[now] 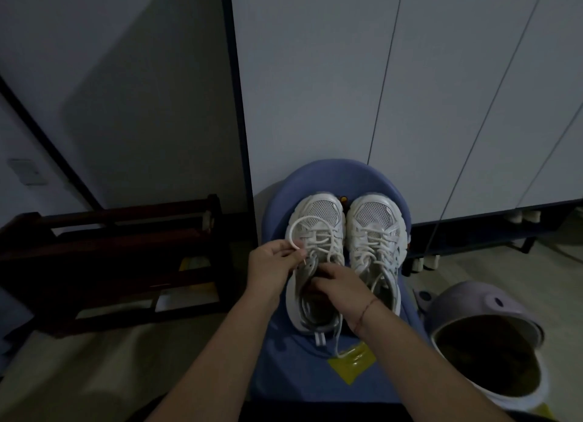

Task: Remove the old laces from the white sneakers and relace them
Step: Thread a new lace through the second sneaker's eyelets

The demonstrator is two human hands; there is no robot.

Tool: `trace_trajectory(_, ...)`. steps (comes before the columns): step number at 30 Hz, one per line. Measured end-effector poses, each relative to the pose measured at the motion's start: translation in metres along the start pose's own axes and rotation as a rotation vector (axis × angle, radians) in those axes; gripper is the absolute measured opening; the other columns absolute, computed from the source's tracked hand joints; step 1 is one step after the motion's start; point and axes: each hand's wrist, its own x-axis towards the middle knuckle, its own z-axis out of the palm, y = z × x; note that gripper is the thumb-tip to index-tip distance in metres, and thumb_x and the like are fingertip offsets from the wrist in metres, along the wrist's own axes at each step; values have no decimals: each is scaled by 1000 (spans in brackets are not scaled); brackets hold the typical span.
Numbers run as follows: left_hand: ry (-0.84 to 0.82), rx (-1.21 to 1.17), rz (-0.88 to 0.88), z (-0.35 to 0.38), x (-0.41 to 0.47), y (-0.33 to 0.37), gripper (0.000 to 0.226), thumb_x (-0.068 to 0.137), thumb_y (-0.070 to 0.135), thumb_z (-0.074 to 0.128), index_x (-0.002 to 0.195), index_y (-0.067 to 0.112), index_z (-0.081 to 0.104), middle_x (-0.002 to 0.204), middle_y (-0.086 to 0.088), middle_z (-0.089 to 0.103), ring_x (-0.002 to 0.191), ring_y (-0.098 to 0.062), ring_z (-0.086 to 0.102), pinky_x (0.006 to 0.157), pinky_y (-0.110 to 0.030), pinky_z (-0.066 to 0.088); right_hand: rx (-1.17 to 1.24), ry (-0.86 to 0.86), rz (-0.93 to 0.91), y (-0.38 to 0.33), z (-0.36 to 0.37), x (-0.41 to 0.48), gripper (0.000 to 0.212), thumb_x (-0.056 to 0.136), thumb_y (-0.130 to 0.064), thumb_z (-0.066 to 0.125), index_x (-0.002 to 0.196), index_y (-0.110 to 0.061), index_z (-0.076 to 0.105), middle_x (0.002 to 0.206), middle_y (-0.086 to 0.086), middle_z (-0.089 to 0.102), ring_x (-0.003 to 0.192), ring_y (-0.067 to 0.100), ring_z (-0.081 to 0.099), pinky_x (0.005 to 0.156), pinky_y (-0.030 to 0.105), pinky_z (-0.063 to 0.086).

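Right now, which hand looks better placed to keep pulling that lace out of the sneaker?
Probably the left hand: it pinches the lace loop over the left sneaker. The right hand rests on that sneaker's opening, steadying it.

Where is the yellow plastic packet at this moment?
In the head view the yellow packet lies on the blue stool, near its front edge, just behind the heel of the left sneaker.

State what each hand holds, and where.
Left hand pinches the lace loop near its end. Right hand rests on the left sneaker tongue; grip unclear.
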Motion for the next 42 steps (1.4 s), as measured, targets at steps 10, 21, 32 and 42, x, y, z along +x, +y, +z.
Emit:
trace_trajectory(10,107,113,82,5,3,-15,19,75,-5,78,74,12,70,69,-1,72,63,-9,67,62,-20,54,89,-19,30,4,0,3,24,87,2,54,103,-7,70,100,20,70,97,31,66,90,38,53)
trace_trajectory(21,151,339,265,3,-1,-20,25,72,6,84,69,24,68,69,9,70,63,3,64,63,-14,51,102,-6,15,4,1,3,23,87,1,56,103,-7,70,100,18,71,98,30,66,89,36,53)
trace_trajectory(32,167,312,274,11,-7,-27,23,74,2,81,70,21,68,68,8,69,62,3,65,58,-8,48,39,9,-40,7,0,4,25,87,2,52,101,-9,70,100,17,71,98,29,66,91,38,53)
trace_trajectory(42,104,112,46,6,3,-31,16,83,14,76,70,6,72,68,-8,71,63,-12,63,61,-25,53,147,-18,-57,5,1,2,42,96,7,32,85,-18,65,82,8,67,77,16,63,71,18,53)
